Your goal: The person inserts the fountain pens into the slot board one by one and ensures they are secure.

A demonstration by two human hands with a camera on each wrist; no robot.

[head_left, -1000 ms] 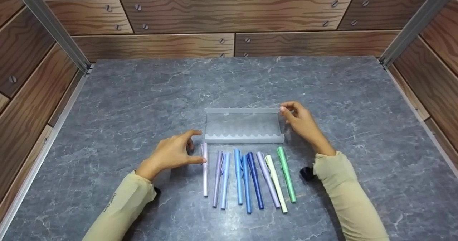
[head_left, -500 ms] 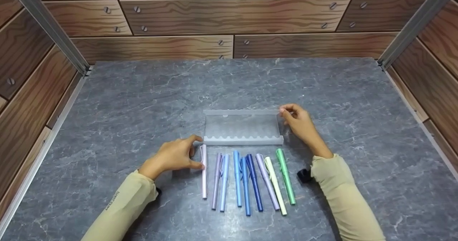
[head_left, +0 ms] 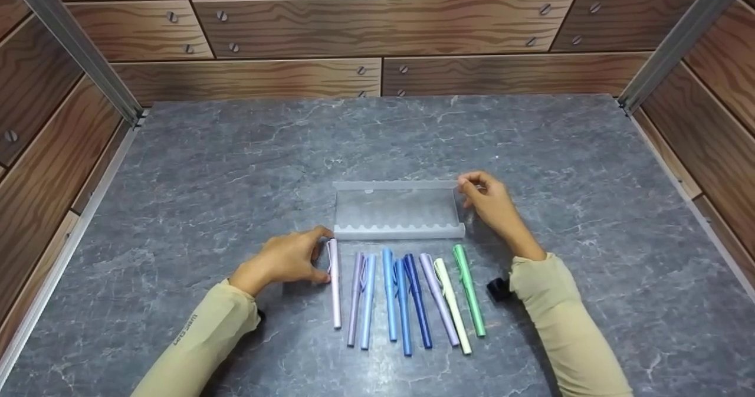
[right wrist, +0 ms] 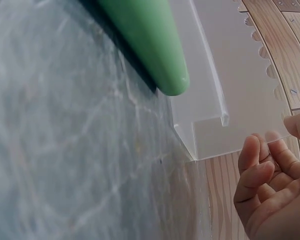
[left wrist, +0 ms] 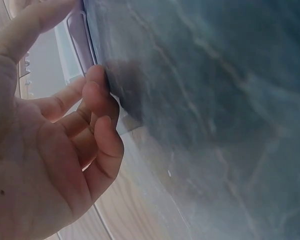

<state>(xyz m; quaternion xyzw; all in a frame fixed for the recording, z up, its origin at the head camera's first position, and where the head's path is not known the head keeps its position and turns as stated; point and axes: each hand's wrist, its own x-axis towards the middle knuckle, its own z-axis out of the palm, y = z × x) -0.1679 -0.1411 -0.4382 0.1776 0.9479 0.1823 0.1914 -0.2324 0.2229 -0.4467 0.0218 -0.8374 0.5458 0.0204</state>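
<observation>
well, the left hand [head_left: 283, 258] is loosely curved and released, thumb at the pale pink pen [head_left: 335, 294], forefinger at the near-left corner of the clear plastic tray [head_left: 395, 207] on the bench [head_left: 177, 208]. seven more pens [head_left: 404, 308] lie near the tray's front, then the green pen [head_left: 469, 291]. the right hand [head_left: 492, 205] pinches the tray's far-right corner.

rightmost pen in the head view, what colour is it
Green; the pen shows best, whole, in the head view.
</observation>
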